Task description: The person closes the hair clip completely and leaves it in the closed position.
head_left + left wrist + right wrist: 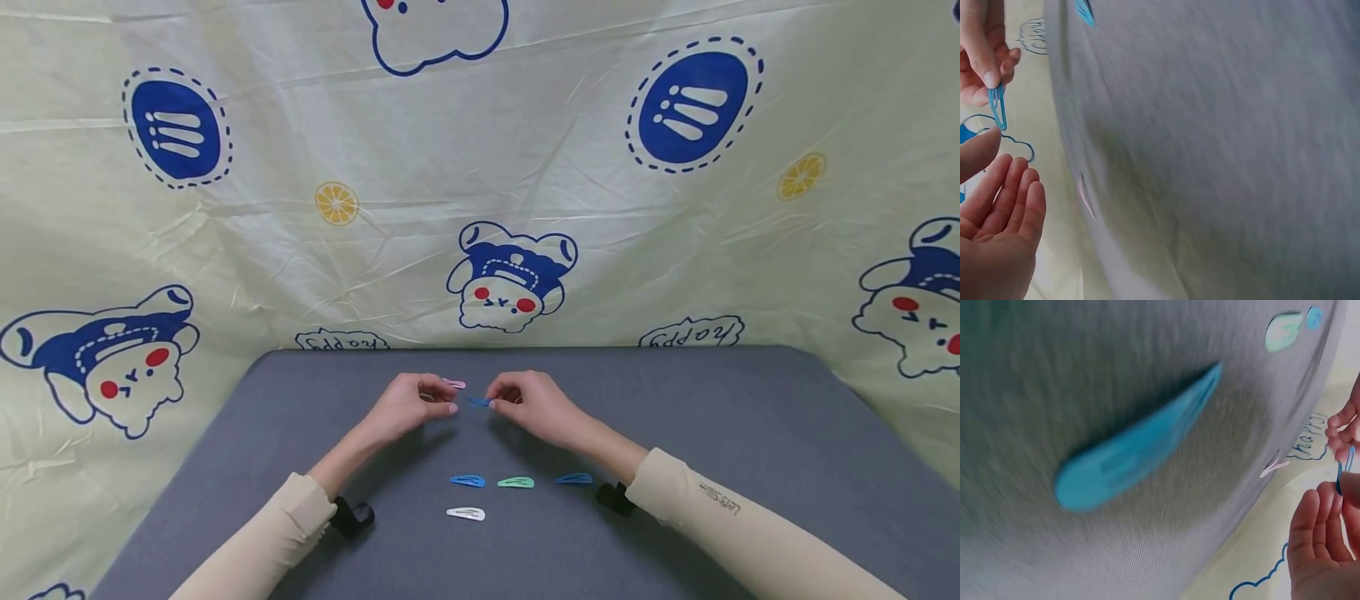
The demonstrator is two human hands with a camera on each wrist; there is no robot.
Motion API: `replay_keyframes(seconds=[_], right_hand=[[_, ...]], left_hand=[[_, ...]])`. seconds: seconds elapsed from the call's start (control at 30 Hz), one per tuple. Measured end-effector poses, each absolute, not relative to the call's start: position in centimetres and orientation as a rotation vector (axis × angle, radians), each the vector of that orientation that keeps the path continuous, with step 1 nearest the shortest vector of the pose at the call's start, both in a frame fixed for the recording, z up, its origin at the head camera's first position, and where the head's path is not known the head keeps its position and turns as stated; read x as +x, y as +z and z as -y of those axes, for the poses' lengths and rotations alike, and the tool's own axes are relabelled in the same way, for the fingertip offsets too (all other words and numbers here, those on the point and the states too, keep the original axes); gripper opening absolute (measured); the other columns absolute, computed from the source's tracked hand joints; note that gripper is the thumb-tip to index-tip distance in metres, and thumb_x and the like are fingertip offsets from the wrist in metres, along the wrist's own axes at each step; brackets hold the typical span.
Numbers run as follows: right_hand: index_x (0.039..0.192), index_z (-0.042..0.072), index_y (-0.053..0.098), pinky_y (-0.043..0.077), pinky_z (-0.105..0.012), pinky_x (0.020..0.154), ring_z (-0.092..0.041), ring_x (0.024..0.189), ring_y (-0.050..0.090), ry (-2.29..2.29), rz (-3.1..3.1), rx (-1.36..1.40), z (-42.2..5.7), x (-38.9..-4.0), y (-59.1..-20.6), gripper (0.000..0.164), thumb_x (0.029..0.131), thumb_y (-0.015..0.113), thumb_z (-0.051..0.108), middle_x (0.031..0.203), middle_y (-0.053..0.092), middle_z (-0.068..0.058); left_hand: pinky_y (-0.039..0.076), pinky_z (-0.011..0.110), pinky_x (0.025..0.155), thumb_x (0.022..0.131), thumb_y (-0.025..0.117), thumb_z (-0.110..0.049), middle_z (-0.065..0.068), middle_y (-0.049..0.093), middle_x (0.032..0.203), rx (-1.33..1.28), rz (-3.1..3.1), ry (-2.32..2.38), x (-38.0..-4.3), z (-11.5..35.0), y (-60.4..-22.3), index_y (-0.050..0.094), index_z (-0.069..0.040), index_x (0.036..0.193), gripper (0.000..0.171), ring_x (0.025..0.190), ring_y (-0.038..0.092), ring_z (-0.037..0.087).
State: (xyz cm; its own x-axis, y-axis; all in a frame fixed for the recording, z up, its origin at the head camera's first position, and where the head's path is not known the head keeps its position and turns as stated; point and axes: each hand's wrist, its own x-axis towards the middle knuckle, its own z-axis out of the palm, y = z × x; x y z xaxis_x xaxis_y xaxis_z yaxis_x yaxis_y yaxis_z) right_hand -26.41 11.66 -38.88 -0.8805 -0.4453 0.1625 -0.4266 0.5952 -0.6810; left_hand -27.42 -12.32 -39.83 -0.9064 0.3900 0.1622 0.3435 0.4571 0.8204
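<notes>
Above the far part of the table, my right hand (538, 407) pinches a blue snap hair clip (477, 402) by one end, between thumb and fingers. Its narrow frame parts stand apart in the right wrist view, where the held clip (1349, 464) points toward the other hand. My left hand (408, 406) is just left of the clip, fingers loosely extended and holding nothing. In the left wrist view its thumb (985, 153) comes right up to the clip's free tip. A pink hair clip (454, 383) lies on the table behind the hands, partly hidden by the left fingers.
Nearer on the grey table (360, 550) lie a blue clip (468, 481), a green clip (516, 482) and another blue clip (574, 478) in a row. A white clip (466, 514) lies in front of them. A printed cloth (420, 283) hangs behind the table.
</notes>
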Motion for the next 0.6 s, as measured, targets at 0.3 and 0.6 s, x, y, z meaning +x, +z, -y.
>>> replay_keyframes(seconds=[0.3, 0.6], right_hand=[[0.098, 0.018, 0.071, 0.052, -0.030, 0.070, -0.015, 0.078, 0.056, -1.304, -2.811, -0.778, -12.4, -24.0, -38.5, 0.008, 0.093, 0.070, 0.012, 0.088, 0.064, 0.006], [0.099, 0.019, 0.070, 0.052, -0.029, 0.072, -0.014, 0.080, 0.058, -1.367, -2.851, -0.738, -13.6, -21.4, -37.6, 0.010, 0.092, 0.071, 0.012, 0.089, 0.063, 0.008]], left_hand=[[0.052, 0.034, 0.083, 0.085, 0.077, -0.010, 0.004, 0.069, 0.105, 0.679, -2.616, 1.563, -25.7, 11.6, -39.5, 0.073, -0.004, 0.108, 0.024, 0.088, 0.062, 0.017], [0.051, 0.038, 0.087, 0.086, 0.075, -0.007, 0.013, 0.067, 0.116, 0.703, -2.576, 1.613, -23.0, 10.9, -37.5, 0.072, -0.003, 0.110, 0.024, 0.094, 0.063, 0.022]])
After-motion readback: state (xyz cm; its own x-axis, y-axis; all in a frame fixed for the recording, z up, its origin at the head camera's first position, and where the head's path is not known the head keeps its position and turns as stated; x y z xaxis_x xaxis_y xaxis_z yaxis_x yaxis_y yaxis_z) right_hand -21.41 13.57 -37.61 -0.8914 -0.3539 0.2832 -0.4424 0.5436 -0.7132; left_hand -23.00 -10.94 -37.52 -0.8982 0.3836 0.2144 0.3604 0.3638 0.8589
